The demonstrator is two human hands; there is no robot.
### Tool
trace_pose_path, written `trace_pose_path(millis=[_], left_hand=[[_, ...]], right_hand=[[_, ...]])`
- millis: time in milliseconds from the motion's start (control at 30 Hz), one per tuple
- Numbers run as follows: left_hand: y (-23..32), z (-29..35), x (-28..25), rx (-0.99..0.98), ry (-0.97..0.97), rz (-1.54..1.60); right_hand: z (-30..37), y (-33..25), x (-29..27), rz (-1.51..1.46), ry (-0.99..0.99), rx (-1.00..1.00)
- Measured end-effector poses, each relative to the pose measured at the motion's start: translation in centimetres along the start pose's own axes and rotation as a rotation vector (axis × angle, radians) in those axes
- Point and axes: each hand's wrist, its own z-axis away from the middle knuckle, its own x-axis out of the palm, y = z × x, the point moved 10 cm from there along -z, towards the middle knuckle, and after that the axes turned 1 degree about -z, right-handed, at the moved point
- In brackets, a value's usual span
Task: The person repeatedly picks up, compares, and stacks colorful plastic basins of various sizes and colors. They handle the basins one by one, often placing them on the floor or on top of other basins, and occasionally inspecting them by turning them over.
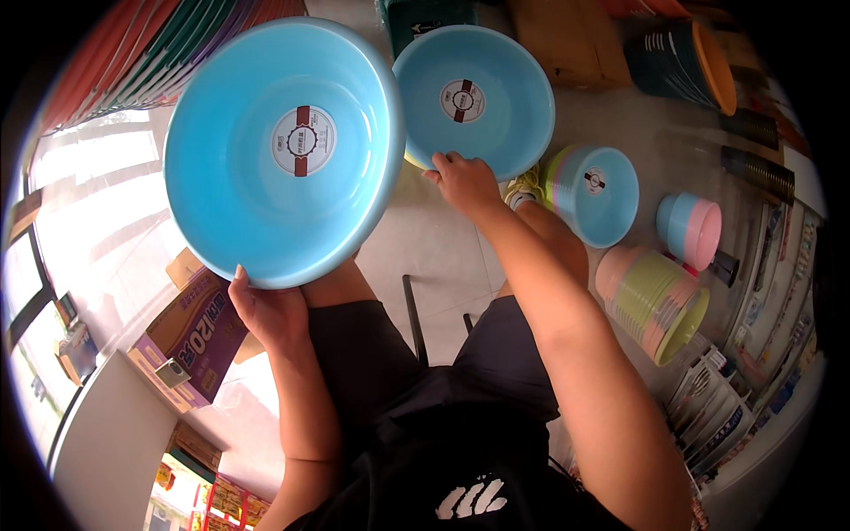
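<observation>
A large blue plastic basin (221,168) is tilted up on my left, its inside facing me and a round label on its bottom. My left hand (270,310) grips its near rim, thumb on the inside. A smaller blue basin (518,111) with a similar label is just to the right, partly behind the large one. My right hand (467,184) has its fingers closed over the near rim of this smaller basin. A bit of yellow-green rim shows below it; whether other basins are nested under it is hidden.
Nested blue, pink and green basins (611,199) lie on the right, beside small bowls (699,230) and a long green and pink stack (651,296). Dark buckets (668,62) and a cardboard box (567,44) stand farther off. A purple carton (199,341) sits at my left; colourful stacked rims (133,53) fill the far left.
</observation>
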Motion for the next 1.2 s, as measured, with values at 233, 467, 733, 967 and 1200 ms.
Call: trace_pose_path(millis=[233,467,733,967,1200], left_hand=[[-0.4,0.0,-1.1,-0.023,0.019,0.009],[-0.9,0.4,-0.3,-0.003,-0.016,-0.044],[-1.7,4.0,2.8,0.08,-0.162,-0.379],[-8.7,15.8,12.1,0.066,-0.517,-0.651],[-11.8,28.2,19.4,0.064,-1.1,-0.643]], right_hand=[[-0.3,0.5,1.5,-0.08,-0.147,0.081],[2.0,-0.7,-2.3,0.01,-0.018,0.123],[14.8,-4.4,-14.5,-0.481,0.27,0.195],[20.5,-11.7,-23.8,-0.27,0.421,0.098],[27.4,-5.7,-27.3,-0.529,0.598,0.331]])
